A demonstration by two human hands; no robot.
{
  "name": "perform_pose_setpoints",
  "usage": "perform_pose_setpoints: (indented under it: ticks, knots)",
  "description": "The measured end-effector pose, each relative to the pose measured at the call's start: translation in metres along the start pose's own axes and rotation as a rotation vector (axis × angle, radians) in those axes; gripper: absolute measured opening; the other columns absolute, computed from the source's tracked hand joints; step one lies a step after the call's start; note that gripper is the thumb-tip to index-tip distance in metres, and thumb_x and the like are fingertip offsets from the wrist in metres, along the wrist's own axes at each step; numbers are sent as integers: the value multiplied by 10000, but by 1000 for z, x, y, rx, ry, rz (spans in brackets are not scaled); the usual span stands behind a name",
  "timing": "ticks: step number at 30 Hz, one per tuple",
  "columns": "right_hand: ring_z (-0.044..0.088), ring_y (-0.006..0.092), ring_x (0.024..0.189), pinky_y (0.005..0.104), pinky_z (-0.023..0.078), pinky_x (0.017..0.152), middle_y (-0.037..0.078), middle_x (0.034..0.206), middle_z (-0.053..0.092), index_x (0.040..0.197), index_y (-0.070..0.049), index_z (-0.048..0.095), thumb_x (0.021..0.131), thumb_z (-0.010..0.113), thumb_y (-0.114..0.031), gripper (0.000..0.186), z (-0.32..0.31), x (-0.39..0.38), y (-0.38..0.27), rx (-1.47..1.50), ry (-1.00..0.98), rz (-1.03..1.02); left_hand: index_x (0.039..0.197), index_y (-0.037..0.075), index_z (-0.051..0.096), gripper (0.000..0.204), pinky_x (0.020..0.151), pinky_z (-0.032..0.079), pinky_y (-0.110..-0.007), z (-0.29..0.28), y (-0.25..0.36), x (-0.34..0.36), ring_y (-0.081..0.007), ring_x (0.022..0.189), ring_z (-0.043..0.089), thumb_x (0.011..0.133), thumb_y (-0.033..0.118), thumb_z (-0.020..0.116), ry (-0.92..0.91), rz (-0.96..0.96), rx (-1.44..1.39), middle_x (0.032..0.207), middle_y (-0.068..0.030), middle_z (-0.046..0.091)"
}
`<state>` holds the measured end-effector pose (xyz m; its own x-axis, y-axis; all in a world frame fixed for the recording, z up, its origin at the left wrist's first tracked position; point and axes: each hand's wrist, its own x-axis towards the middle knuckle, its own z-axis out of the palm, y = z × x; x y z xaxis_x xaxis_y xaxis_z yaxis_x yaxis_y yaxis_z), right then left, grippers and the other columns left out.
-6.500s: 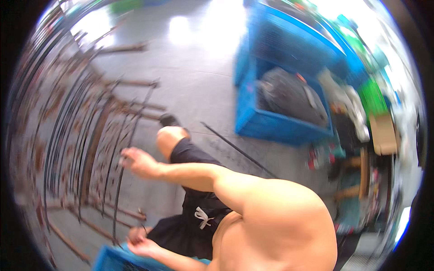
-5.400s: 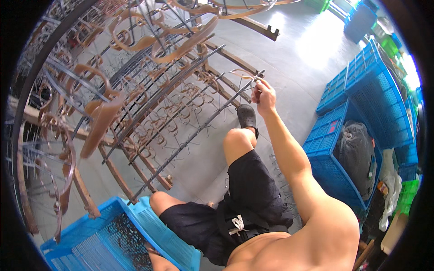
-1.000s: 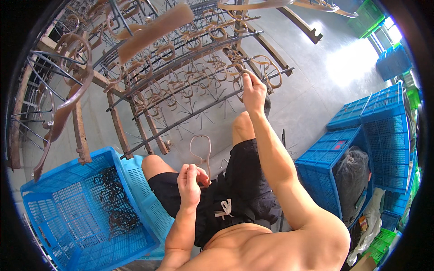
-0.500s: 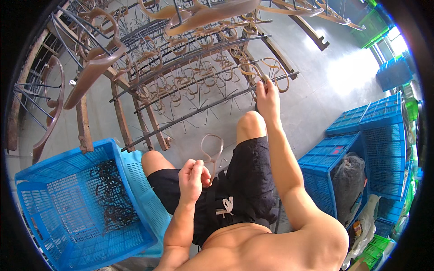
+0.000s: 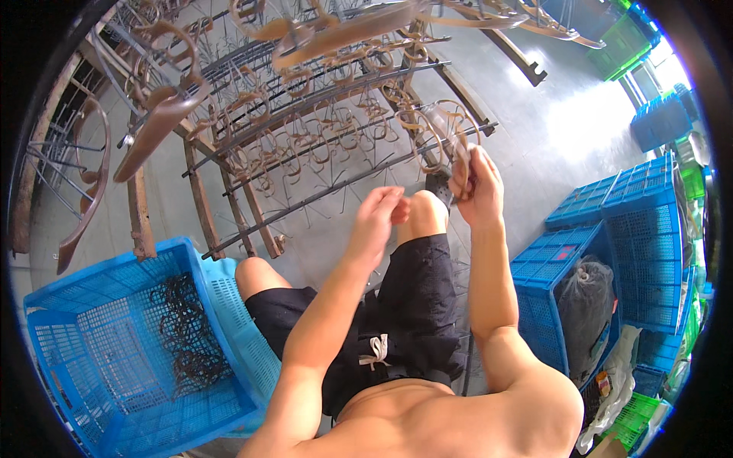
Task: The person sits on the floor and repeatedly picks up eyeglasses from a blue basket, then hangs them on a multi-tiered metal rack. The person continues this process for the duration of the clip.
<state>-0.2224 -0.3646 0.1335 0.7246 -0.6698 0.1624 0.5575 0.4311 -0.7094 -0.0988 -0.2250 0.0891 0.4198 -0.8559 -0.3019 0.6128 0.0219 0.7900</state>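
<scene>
My right hand point(image 5: 479, 185) is raised in front of the rack, its fingers closed round brown looped pieces point(image 5: 461, 162), thin and rounded like the ones hanging behind. How many it holds is hard to tell through the blur. My left hand point(image 5: 379, 221) is to its left, just over my knee, with fingertips pressed together. Whether anything sits in that pinch is hidden. Ahead, a rack point(image 5: 328, 182) of dark bars with thin metal prongs carries several rows of brown looped pieces point(image 5: 305, 156). Larger-looking brown looped pieces point(image 5: 164, 114) hang close at the upper left and top.
A blue plastic basket point(image 5: 126, 267) with dark tangled strands point(image 5: 187, 336) stands at my left, beside a lighter blue basket point(image 5: 244, 320). Stacked blue crates point(image 5: 641, 221) are on my right, one holding a dark bagged bundle point(image 5: 588, 305). Rusty rack legs point(image 5: 200, 198) reach downward ahead.
My left hand has moved up and to the right, and the looped piece it held no longer shows there. My right hand has drawn slightly back from the rack with brown pieces in it.
</scene>
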Motion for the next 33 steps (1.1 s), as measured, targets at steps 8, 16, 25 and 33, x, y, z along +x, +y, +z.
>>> perform_pose_setpoints:
  ticks: [8, 16, 25, 33]
  knots:
    - [370, 65, 556, 196, 300, 454, 7, 684, 428, 1008, -35, 492, 943, 443, -198, 182, -39, 5, 20, 126, 282, 46, 926, 79, 568, 164, 629, 430, -227, 54, -33, 114, -76, 662, 509, 899, 241, 562, 288, 109, -587, 740, 8, 546]
    - [394, 88, 545, 215, 339, 452, 26, 720, 455, 1062, -6, 494, 948, 429, -148, 193, -52, -24, 18, 193, 276, 87, 867, 118, 611, 151, 515, 337, -162, 44, -31, 144, -25, 605, 448, 842, 262, 649, 321, 115, -489, 737, 52, 547]
    - [400, 75, 566, 203, 329, 455, 20, 763, 454, 1065, -9, 511, 939, 441, -119, 182, -57, -40, 18, 201, 251, 93, 913, 123, 616, 157, 482, 330, -190, 40, -35, 150, -35, 558, 430, 850, 266, 628, 276, 137, -449, 709, 59, 522]
    - [368, 56, 579, 184, 290, 484, -16, 729, 430, 1048, -32, 538, 931, 459, -97, 155, -46, -49, 14, 166, 239, 96, 833, 115, 539, 63, 496, 363, -213, 51, -36, 150, -68, 569, 445, 879, 156, 529, 536, 84, -487, 696, 31, 509]
